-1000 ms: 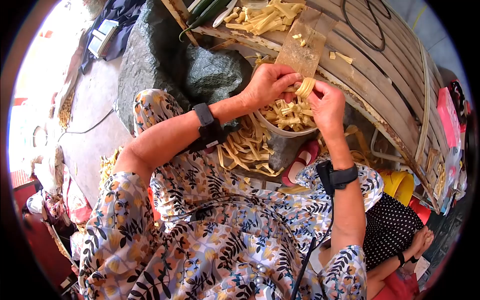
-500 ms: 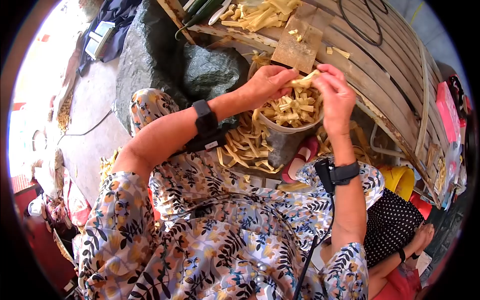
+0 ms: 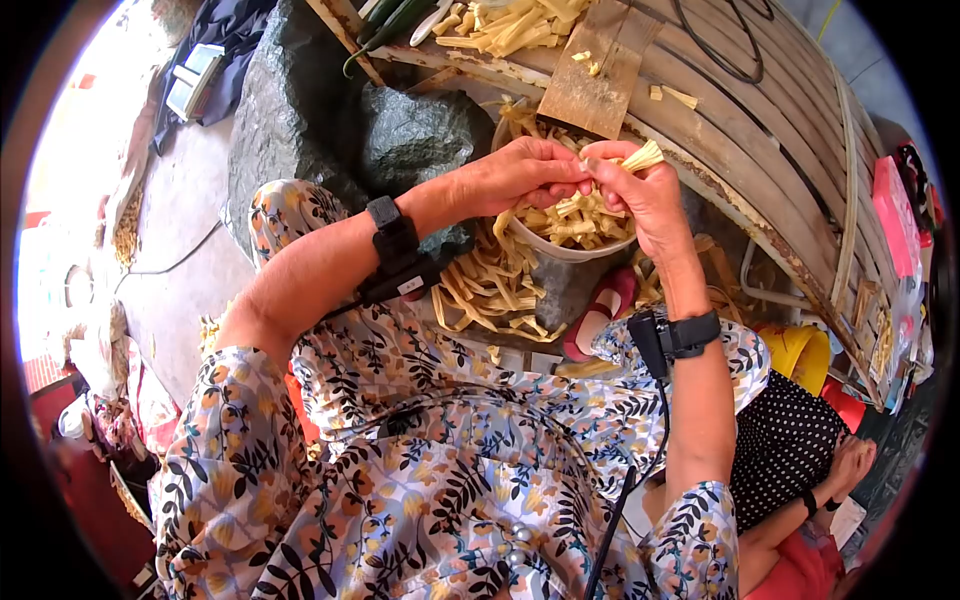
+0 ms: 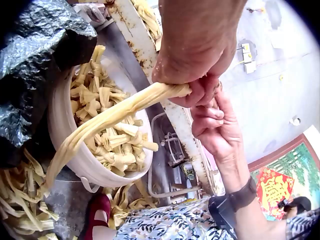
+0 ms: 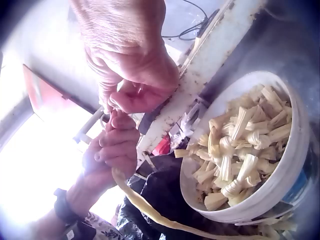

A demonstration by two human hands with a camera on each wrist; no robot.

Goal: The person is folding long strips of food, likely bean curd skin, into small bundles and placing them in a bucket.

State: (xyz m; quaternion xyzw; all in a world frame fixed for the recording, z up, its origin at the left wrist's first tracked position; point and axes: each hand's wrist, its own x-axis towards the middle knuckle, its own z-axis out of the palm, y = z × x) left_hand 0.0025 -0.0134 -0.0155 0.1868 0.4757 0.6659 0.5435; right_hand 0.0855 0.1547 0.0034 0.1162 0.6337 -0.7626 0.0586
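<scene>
Over a white bucket (image 4: 100,170) heaped with knotted pale yellow strips (image 5: 235,145), my two hands meet fingertip to fingertip. My left hand (image 3: 525,178) grips a long, flat, pale yellow strip (image 4: 107,120), whose loose length hangs down across the bucket in the left wrist view. In the right wrist view that tail trails from below the left hand. My right hand (image 3: 648,200) pinches the strip's other part with thumb and fingers; a short fanned end (image 3: 645,155) sticks out above it. The part between the fingertips is hidden.
A wooden board (image 3: 595,85) lies on the slatted bench (image 3: 730,130) beside a pile of yellow strips (image 3: 520,28). Dark plastic sheeting (image 3: 415,135) stands left of the bucket. Loose strips (image 3: 485,285) lie on the floor. Another person's hands (image 3: 850,465) rest at lower right.
The loop that showed round the strip at the right hand is out of sight. The hands came apart a little, then closed together; the fanned end now points up from the right hand.
</scene>
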